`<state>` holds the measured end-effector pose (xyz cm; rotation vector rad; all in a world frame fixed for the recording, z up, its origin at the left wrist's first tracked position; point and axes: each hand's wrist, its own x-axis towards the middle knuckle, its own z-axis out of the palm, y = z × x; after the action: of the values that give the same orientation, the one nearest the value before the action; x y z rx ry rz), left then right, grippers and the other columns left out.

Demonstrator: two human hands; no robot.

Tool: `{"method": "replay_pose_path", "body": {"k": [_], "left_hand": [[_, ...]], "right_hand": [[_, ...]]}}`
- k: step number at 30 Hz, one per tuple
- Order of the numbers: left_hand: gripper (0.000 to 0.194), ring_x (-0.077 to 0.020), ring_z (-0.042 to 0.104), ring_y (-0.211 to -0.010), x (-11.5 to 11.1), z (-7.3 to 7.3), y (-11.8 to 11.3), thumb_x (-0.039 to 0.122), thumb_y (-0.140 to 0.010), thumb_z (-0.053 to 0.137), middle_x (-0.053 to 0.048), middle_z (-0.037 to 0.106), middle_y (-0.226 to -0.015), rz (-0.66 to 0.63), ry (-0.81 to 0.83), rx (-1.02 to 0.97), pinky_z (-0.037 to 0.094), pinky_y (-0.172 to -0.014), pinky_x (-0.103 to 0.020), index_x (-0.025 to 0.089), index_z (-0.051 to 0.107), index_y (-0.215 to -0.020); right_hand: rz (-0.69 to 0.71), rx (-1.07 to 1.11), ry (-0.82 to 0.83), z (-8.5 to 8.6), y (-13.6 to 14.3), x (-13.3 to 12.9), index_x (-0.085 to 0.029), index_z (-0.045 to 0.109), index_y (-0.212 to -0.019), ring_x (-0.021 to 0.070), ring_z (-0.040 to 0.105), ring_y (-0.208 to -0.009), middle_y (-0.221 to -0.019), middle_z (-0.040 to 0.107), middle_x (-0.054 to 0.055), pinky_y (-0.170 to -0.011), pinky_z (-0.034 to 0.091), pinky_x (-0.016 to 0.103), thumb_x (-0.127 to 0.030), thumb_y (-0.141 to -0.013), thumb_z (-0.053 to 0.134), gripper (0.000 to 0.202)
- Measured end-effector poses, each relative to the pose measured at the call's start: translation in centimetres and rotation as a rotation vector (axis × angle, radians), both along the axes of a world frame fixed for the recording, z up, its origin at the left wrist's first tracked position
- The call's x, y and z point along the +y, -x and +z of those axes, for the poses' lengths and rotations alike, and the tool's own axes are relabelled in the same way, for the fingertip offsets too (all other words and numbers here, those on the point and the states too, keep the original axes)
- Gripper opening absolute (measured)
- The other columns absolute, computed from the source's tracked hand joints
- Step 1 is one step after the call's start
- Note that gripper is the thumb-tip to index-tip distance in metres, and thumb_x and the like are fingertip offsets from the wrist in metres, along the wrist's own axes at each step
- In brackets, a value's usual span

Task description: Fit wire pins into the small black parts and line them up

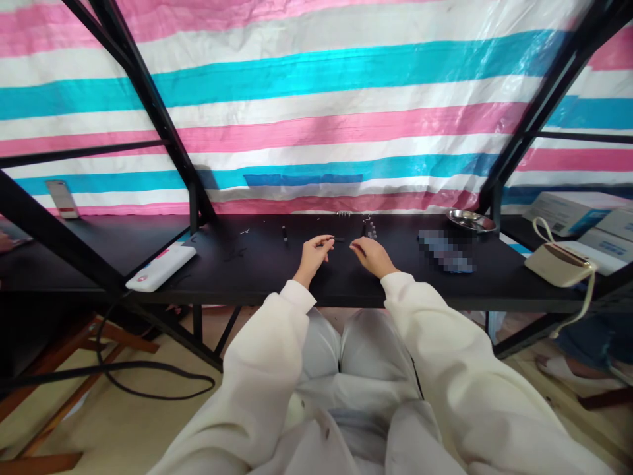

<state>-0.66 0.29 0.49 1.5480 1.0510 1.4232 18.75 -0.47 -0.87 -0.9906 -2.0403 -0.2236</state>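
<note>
Nearest, white sleeves reaching forward over the lap onto the black tabletop (257, 274). Left hand (313, 255) curled, fingertips pinching a thin dark piece (334, 240) held level, probably to steady it for fine work close to the chest. Right hand (372, 254) palm-down, fingers bent toward the same spot, nearly meeting the left; whether gripping anything, impossible to tell at this size. Wrists resting on the surface for support. Beyond, small dark parts (368, 229) just past the right hand, within easy reach. Farther right, a metal dish (469, 220); left, a white flat device (161, 266). Behind, striped tarp (316, 99).
</note>
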Motion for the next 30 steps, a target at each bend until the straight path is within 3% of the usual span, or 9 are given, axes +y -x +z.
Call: {"method": "replay_pose_path", "body": {"k": [9, 30], "left_hand": [[0.039, -0.0033, 0.044, -0.04, 0.07, -0.35, -0.06, 0.04, -0.07, 0.067, -0.004, 0.064, -0.07, -0.113, 0.01, 0.008, 0.033, -0.039, -0.018, 0.013, 0.069, -0.098], [0.036, -0.004, 0.043, -0.039, -0.14, -0.37, -0.11, 0.038, -0.072, 0.063, -0.003, 0.063, -0.067, -0.09, -0.05, 0.172, 0.036, -0.042, -0.02, 0.01, 0.069, -0.094]], "right_hand": [[-0.051, -0.087, 0.002, 0.0, 0.28, -0.33, -0.019, 0.058, -0.096, 0.0162, 0.062, -0.075, -0.086, 0.065, 0.006, -0.061, 0.043, 0.024, -0.037, -0.094, 0.035, 0.03], [-0.037, -0.092, 0.03, 0.37, 0.38, -0.97, -0.018, 0.053, -0.097, 0.0192, 0.061, -0.079, -0.088, 0.062, 0.008, -0.066, 0.045, 0.028, -0.025, -0.089, 0.039, 0.018]]}}
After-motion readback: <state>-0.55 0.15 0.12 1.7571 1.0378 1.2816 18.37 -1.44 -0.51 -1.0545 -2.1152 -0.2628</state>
